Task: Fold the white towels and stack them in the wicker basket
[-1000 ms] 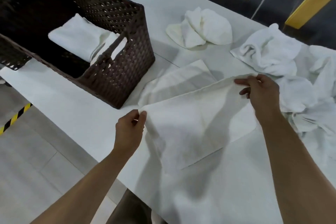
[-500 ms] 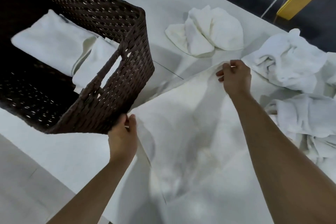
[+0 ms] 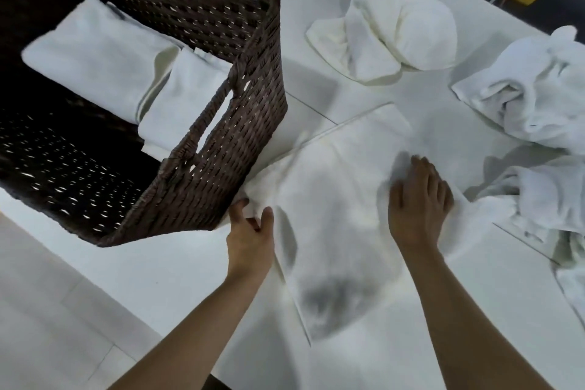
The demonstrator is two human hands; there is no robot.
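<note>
The wicker basket (image 3: 221, 142) is sitting to the left of the left grip (image 3: 250, 241), with its near corner just beside that grip's fingertips. Two folded towels (image 3: 91, 51) are already lying inside it, against the wall with the handle slot.

The left grip is pinching the left corner of the half-folded towel (image 3: 332, 199) between thumb and fingers. This towel is lying flat on the worktop (image 3: 177, 263), spreading rightward from the pinch and passing under the right grip (image 3: 418, 199). Its long axis seems to be running away from the person, crossing the line between the two grips.

The right grip is pressing down with straight fingers, grasping nothing and pinning the towel's right part. Since the left grip is holding the free edge, the coming fold is probably going to swing that edge rightward toward the pinning palm. The left grip is also the nearer one to the basket.

To the right of the right grip, crumpled towels (image 3: 531, 85) are waiting, with another (image 3: 399, 32) lying beyond both grips.
</note>
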